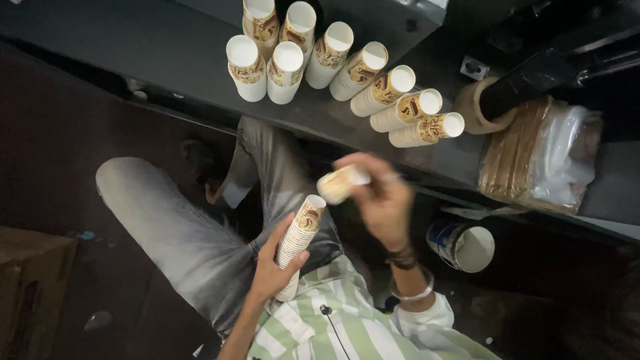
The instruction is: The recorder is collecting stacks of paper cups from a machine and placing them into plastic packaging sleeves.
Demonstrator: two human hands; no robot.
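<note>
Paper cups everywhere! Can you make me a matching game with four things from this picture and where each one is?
Things:
1. Tall stack of patterned white paper cups
2. Single patterned paper cup
3. Row of paper cup stacks
4. Blue and white round tub

Places:
A. Lying on the dark metal shelf
B. Gripped in the left hand
C. Down below the shelf, on the right
D. Pinched in the right hand

Pairs: 1-B, 2-D, 3-A, 4-C
</note>
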